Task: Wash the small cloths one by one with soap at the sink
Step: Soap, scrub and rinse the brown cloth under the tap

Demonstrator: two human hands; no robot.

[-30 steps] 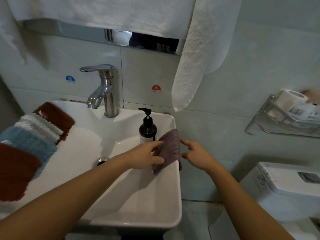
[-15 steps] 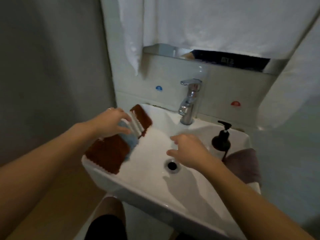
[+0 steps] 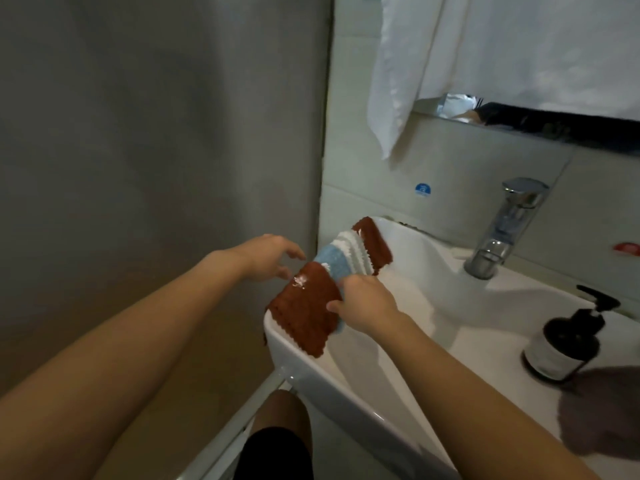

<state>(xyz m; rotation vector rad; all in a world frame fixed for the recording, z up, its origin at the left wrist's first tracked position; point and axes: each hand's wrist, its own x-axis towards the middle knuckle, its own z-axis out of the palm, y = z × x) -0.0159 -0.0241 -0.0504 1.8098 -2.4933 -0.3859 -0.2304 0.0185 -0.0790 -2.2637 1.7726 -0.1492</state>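
**A:** Over the sink's left rim, that's where the cloths lie, a fanned row: brown nearest, then blue, white, brown again at the back. Right hand is pinching the inner edge of the near brown cloth, thumb on top, fingers curled at the blue one beneath. Left hand hovers just beside the stack, fingers spread, gripping nothing.

**B:** How will it handle?

**A:** Light and floppy, I'd say, with a fluffy pile and zigzag edges. Dry-looking, so it should peel off easily, though the pile may cling to the blue cloth and drag it along. Best hold looks like a corner or that inner edge, left hand steadying the rest.

**B:** And the surface?

**A:** Glossy white basin, sloping, probably slick; the row overhangs the rim, so a tug could send it to the floor. Tap stands at the back, soap bottle on the right ledge, with a grey cloth beside it. Tight room: grey wall close on the left, white towel hanging above.
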